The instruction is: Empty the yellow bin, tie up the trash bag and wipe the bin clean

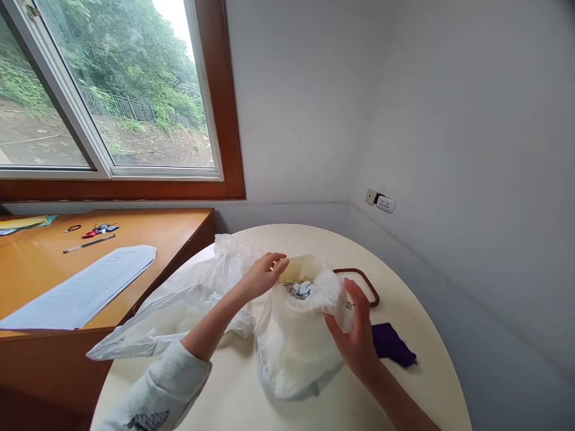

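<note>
A cream bin stands upright on the round table, with a thin white plastic bag folded over its rim and hanging down its outside. Crumpled paper lies inside. At the far left of the rim, my left hand has its fingers curled and its thumb against the bag's edge. My right hand grips the bag at the right of the rim, thumb in front and fingers behind. A brown rounded ring frame rests behind my right hand, partly hidden. Beside that hand lies a purple cloth.
A large translucent plastic bag spreads across the left of the round table and over its edge. The wooden desk at left holds paper sheets, a pen and keys. Walls stand close behind and right.
</note>
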Motion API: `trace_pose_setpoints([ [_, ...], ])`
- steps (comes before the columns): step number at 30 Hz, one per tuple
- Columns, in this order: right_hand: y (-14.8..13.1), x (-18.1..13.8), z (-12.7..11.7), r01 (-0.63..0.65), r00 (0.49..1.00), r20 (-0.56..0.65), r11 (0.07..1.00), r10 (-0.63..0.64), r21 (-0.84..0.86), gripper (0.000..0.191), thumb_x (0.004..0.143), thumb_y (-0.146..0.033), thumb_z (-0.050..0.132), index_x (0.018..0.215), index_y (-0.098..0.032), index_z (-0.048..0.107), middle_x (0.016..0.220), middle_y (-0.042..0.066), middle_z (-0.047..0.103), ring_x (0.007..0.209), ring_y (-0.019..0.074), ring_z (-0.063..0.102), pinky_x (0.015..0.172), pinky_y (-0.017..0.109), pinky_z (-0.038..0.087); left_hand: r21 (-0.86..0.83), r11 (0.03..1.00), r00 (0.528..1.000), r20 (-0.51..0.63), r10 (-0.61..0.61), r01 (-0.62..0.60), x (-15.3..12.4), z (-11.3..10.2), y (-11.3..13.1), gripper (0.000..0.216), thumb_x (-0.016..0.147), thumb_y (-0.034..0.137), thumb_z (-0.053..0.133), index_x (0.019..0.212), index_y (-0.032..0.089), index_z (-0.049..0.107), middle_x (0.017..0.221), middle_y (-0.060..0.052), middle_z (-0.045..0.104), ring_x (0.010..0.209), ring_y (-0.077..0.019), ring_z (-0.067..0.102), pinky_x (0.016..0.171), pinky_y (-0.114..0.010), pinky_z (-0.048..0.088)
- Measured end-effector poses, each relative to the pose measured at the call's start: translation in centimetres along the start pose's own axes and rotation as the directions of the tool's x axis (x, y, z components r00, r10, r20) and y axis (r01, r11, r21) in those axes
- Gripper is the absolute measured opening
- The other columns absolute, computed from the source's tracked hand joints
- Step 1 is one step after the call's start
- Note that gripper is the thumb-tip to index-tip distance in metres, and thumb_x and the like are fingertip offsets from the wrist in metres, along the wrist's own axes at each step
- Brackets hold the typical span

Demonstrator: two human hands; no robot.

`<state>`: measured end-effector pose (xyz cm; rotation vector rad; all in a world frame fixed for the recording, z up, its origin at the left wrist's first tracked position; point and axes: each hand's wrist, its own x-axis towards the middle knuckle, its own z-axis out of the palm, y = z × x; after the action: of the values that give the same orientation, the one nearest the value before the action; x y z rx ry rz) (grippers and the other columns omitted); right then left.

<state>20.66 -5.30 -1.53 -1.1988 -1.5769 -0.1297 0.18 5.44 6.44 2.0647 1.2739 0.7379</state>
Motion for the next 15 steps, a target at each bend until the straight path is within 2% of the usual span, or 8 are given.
trace_pose_setpoints([
  [1, 0.0, -0.5, -0.1, -0.125, 0.991, -0.042, 0.991, 0.127, 0.049, 0.062, 0.079, -0.026, 0.059, 0.134, -0.022, 0.029, 0.133, 0.013, 0.039, 0.124, 0.0276, 0.036, 0.097, 0.048, 0.036, -0.055, 0.998, 1.000, -0.016, 0.013, -0.014, -0.2, 0.0, -0.4, 0.052, 0.083, 0.058, 0.037, 0.116, 0.022, 0.055, 0.121, -0.010, 0.054, 0.107, -0.0251, 0.054, 0.092, -0.038, 0.043],
  [3, 0.0, -1.4, -0.3, -0.332, 0.935, -0.086, 0.934, 0.345, 0.136, 0.058, 0.076, -0.033, 0.062, 0.127, -0.023, 0.035, 0.128, 0.012, 0.042, 0.117, 0.0271, 0.041, 0.094, 0.047, 0.038, -0.222, 0.972, 0.997, 0.003, 0.073, -0.071, -0.7, 0.2, -1.3, 0.055, 0.081, 0.060, 0.042, 0.124, 0.026, 0.048, 0.132, -0.008, 0.046, 0.119, -0.0254, 0.046, 0.097, -0.038, 0.040],
  [6, -0.3, -2.6, -0.4, -0.493, 0.847, -0.077, 0.833, 0.525, 0.252, 0.048, 0.072, -0.038, 0.066, 0.112, -0.023, 0.042, 0.117, 0.010, 0.048, 0.103, 0.0244, 0.050, 0.090, 0.044, 0.042, -0.520, 0.849, 0.975, 0.123, 0.184, -0.094, -1.7, 1.2, -2.5, 0.078, 0.072, 0.065, 0.053, 0.136, 0.028, 0.031, 0.144, -0.009, 0.032, 0.129, -0.0281, 0.034, 0.099, -0.038, 0.039],
  [8, -0.5, -3.2, -0.1, -0.553, 0.818, 0.027, 0.772, 0.575, 0.313, 0.048, 0.071, -0.037, 0.066, 0.111, -0.024, 0.043, 0.115, 0.009, 0.050, 0.100, 0.0234, 0.054, 0.086, 0.042, 0.045, -0.623, 0.780, 0.961, 0.176, 0.216, -0.061, -2.5, 2.3, -2.9, 0.091, 0.063, 0.066, 0.061, 0.137, 0.026, 0.027, 0.142, -0.012, 0.034, 0.127, -0.0308, 0.037, 0.098, -0.040, 0.040],
  [11, -0.9, -3.5, 0.8, -0.601, 0.799, 0.207, 0.726, 0.565, 0.334, 0.066, 0.069, -0.034, 0.068, 0.126, -0.026, 0.035, 0.129, 0.010, 0.045, 0.113, 0.0260, 0.050, 0.091, 0.042, 0.045, -0.662, 0.749, 0.959, 0.197, 0.204, -0.024, -3.6, 3.8, -3.0, 0.094, 0.057, 0.058, 0.072, 0.135, 0.025, 0.031, 0.137, -0.013, 0.041, 0.124, -0.0316, 0.041, 0.099, -0.042, 0.039],
  [13, -1.0, -3.5, 1.5, -0.595, 0.803, 0.245, 0.739, 0.543, 0.316, 0.079, 0.067, -0.034, 0.070, 0.133, -0.026, 0.027, 0.136, 0.010, 0.040, 0.123, 0.0280, 0.042, 0.099, 0.045, 0.040, -0.678, 0.735, 0.963, 0.182, 0.197, -0.022, -4.2, 4.8, -2.9, 0.089, 0.058, 0.047, 0.077, 0.132, 0.024, 0.033, 0.134, -0.012, 0.044, 0.123, -0.0309, 0.042, 0.099, -0.042, 0.038],
  [15, -0.9, -3.4, 2.1, -0.595, 0.803, 0.273, 0.742, 0.530, 0.309, 0.085, 0.064, -0.035, 0.072, 0.134, -0.026, 0.025, 0.136, 0.011, 0.041, 0.125, 0.0297, 0.041, 0.101, 0.048, 0.038, -0.693, 0.721, 0.972, 0.151, 0.180, -0.026, -4.6, 5.6, -3.0, 0.085, 0.059, 0.039, 0.079, 0.130, 0.024, 0.034, 0.131, -0.012, 0.047, 0.121, -0.0302, 0.044, 0.098, -0.042, 0.038],
])
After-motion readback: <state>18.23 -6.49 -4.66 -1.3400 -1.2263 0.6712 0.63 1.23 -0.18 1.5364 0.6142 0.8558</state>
